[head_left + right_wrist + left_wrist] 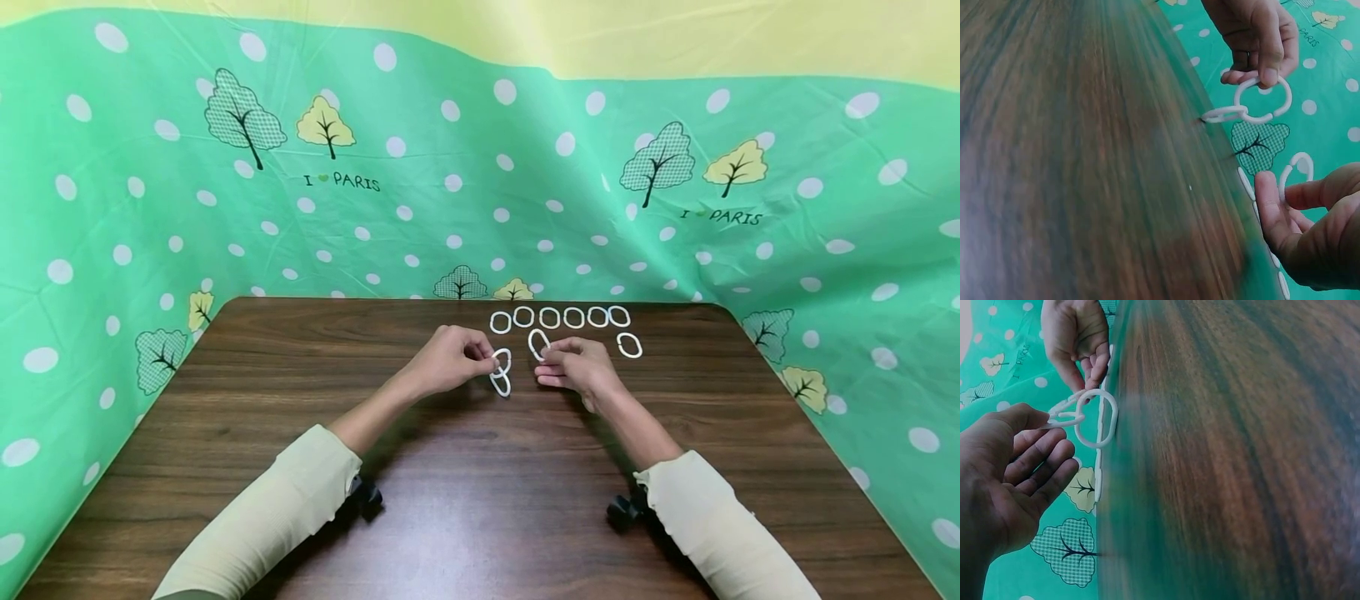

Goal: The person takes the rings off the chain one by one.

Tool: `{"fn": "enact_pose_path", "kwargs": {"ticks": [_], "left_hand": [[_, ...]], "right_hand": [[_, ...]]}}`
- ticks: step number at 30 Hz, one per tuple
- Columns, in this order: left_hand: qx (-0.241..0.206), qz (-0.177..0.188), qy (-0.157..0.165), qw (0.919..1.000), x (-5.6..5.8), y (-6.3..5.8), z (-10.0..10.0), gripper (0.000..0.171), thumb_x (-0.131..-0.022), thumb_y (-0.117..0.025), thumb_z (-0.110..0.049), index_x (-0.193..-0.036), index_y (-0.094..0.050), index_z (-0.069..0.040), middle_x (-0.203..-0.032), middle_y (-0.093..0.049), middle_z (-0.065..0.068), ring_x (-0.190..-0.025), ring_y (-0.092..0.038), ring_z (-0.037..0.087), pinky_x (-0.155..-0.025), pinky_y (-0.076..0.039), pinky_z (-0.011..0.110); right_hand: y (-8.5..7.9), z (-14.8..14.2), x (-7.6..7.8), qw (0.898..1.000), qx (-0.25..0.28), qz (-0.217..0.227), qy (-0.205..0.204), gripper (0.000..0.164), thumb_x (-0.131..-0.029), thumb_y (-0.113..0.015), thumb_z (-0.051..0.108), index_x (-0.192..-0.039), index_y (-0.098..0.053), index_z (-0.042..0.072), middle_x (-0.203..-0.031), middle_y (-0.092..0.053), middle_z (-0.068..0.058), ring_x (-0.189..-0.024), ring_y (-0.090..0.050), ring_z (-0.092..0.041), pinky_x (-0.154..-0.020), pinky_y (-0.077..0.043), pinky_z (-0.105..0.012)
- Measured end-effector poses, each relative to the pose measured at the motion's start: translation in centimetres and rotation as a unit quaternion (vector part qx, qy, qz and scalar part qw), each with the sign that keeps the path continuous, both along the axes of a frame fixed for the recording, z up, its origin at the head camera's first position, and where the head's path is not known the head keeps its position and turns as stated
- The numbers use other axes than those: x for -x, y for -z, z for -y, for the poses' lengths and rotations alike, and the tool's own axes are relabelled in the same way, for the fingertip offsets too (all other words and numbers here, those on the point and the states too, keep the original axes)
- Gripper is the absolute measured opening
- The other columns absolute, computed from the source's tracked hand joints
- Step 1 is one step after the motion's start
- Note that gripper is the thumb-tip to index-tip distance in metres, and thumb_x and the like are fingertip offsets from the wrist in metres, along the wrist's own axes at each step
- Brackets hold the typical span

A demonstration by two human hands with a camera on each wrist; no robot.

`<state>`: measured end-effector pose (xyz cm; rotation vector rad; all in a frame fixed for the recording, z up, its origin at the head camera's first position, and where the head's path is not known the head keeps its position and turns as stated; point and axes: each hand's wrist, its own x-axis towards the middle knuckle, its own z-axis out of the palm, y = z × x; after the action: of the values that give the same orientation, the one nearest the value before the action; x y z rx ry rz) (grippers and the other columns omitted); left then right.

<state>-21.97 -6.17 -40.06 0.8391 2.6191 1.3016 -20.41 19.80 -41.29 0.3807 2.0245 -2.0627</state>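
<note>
Near the far side of the table, my left hand (pixel 450 360) pinches a white oval link (pixel 1289 98) between thumb and fingertips. A small gap shows in that link's outline in the right wrist view. Hooked through it, a second white link (pixel 1219 115) hangs down above the tabletop. A short way to the right, my right hand (pixel 581 367) holds a separate white link (pixel 1310 164) upright, pinched by the thumb and fingers. This link is apart from the joined pair, and its lower part is hidden by the fingers.
Several white links (pixel 550 308) lie in a row along the back of the brown wooden table (pixel 337 333). One more link (pixel 640 346) lies just in front of the row's right end. A green dotted cloth (pixel 420 183) hangs behind and around the table.
</note>
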Motion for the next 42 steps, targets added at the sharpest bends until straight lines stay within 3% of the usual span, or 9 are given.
{"fn": "enact_pose_path", "kwargs": {"ticks": [7,17,27,37,42], "left_hand": [[-0.002,0.004,0.0,1.0,0.0,0.3,-0.1,0.007,-0.099,-0.084,-0.016,-0.093,-0.084,-0.014,-0.085,-0.081,-0.002,-0.078,-0.068,0.006,-0.075,-0.054,0.024],[-0.003,-0.005,0.007,1.0,0.4,0.3,0.1,0.006,-0.099,-0.084,-0.016,-0.094,-0.084,-0.013,-0.086,-0.082,-0.001,-0.079,-0.069,0.006,-0.076,-0.054,0.023],[-0.001,0.012,0.004,0.9999,0.6,0.3,0.2,0.007,-0.1,-0.085,-0.018,-0.095,-0.085,-0.013,-0.087,-0.082,-0.002,-0.079,-0.068,0.005,-0.073,-0.052,0.023],[0.01,0.012,0.003,0.9999,0.7,0.1,0.1,0.007,-0.101,-0.085,-0.019,-0.096,-0.086,-0.014,-0.086,-0.082,-0.003,-0.078,-0.068,0.006,-0.072,-0.051,0.024],[0.013,0.012,0.004,0.9998,0.6,0.0,-0.1,0.007,-0.101,-0.085,-0.02,-0.096,-0.086,-0.015,-0.086,-0.082,-0.004,-0.077,-0.067,0.006,-0.072,-0.051,0.024]], "right_hand": [[0.2,-1.1,0.1,1.0,-0.002,0.004,-0.008,0.033,-0.11,-0.07,0.003,-0.137,-0.06,-0.013,-0.097,-0.085,-0.014,-0.078,-0.084,-0.015,-0.082,-0.07,-0.03],[-0.2,-3.0,0.1,1.0,0.021,0.017,0.004,0.035,-0.112,-0.066,0.002,-0.142,-0.057,-0.013,-0.099,-0.085,-0.009,-0.083,-0.085,-0.014,-0.085,-0.069,-0.028],[0.2,-5.1,0.1,0.998,0.044,0.038,0.012,0.053,-0.114,-0.062,0.001,-0.16,-0.044,-0.019,-0.097,-0.083,-0.005,-0.085,-0.085,-0.012,-0.086,-0.068,-0.028],[0.6,-7.2,0.9,0.996,0.07,0.046,0.04,0.03,-0.113,-0.062,-0.001,-0.141,-0.06,-0.012,-0.092,-0.084,-0.005,-0.084,-0.085,-0.013,-0.087,-0.068,-0.027],[0.4,-8.0,1.3,0.992,0.086,0.063,0.067,0.011,-0.113,-0.061,-0.002,-0.12,-0.068,-0.006,-0.087,-0.084,-0.008,-0.081,-0.086,-0.015,-0.084,-0.069,-0.027]]}}
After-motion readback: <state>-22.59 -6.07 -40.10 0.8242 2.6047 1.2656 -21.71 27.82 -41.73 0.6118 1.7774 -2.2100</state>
